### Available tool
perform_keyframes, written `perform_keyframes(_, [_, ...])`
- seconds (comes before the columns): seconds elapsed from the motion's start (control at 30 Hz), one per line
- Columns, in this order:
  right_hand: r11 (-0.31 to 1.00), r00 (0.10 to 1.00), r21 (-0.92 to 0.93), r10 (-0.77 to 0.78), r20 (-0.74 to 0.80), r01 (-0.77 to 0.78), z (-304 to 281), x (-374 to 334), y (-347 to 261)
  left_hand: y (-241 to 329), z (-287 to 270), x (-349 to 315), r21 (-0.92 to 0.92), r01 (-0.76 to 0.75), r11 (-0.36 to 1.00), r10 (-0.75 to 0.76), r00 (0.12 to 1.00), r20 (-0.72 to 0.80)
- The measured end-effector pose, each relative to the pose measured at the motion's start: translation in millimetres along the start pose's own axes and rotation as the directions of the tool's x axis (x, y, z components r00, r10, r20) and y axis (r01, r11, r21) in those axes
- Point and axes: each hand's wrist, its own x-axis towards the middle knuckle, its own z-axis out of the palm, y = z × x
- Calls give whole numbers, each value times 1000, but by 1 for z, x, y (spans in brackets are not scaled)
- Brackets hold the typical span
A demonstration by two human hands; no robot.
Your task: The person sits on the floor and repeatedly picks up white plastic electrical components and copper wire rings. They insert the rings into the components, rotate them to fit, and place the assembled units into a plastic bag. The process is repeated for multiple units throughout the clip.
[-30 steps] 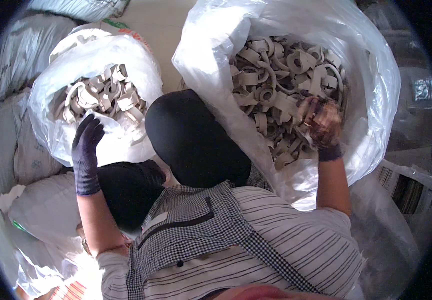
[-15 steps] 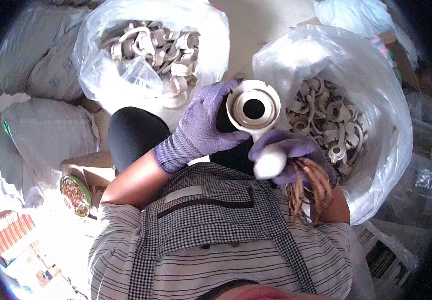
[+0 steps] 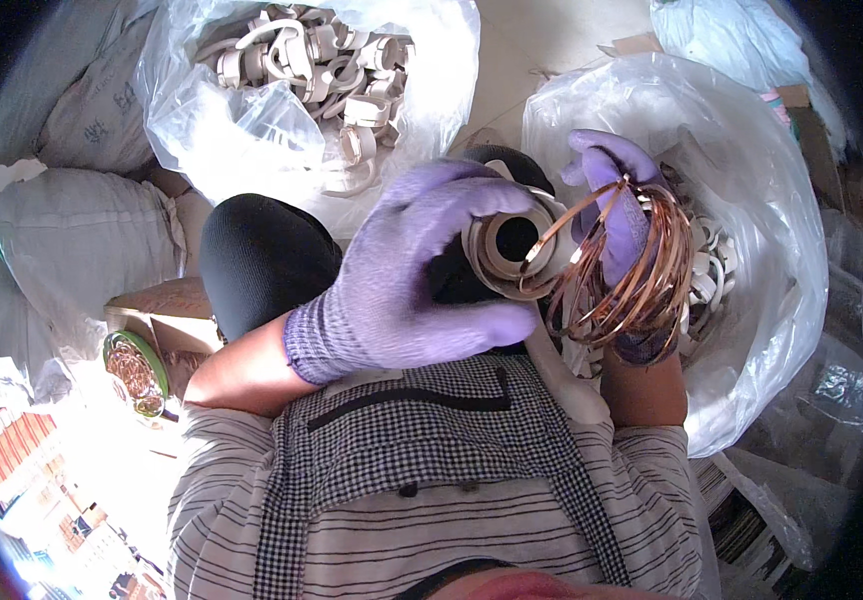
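A pale plastic part (image 3: 487, 245) with a round, dark-centred socket is between my legs, its white handle (image 3: 574, 388) slanting toward my apron. My left hand (image 3: 412, 265), in a purple knitted glove, curves around the socket's left side with thumb and fingers wide apart. At the socket's right is my gloved right hand (image 3: 617, 190). It holds a bundle of thin coppery-brown loops (image 3: 642, 285) that look like rubber bands. One loop stretches from its fingers to the socket's rim. The loops partly hide the palm.
Clear plastic bags of similar pale parts stand ahead at the left (image 3: 327, 90) and at the right, where an open bag (image 3: 752, 330) reaches my right arm. Left of my knee are a carton (image 3: 167, 305) and a green-rimmed round container (image 3: 137, 375). Grey sacks (image 3: 87, 240) crowd the far left.
My right hand has left the white handle and risen forward with the brown loops, now beside the socket. The left hand has spread from its grip on the socket. The part sits slightly lower.
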Motion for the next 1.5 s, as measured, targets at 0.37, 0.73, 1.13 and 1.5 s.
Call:
perform_keyframes(0.37, [984, 988, 103, -150, 31, 146, -3, -25, -11, 0, 10, 3, -595, 615, 517, -702, 703, 117])
perform_keyframes(0.73, [287, 958, 954, -238, 163, -91, -68, -25, -26, -10, 8, -2, -664, 575, 478, -687, 716, 125])
perform_keyframes(1.13, [700, 954, 714, -194, 228, -28, -68, -13, 44, -18, 4, -9, -676, 586, 447, -663, 725, 190])
perform_keyframes(1.5, [809, 735, -91, -474, 486, 581, 1, -19, -32, -18, 14, -2, -192, 198, 961, -177, 976, 123])
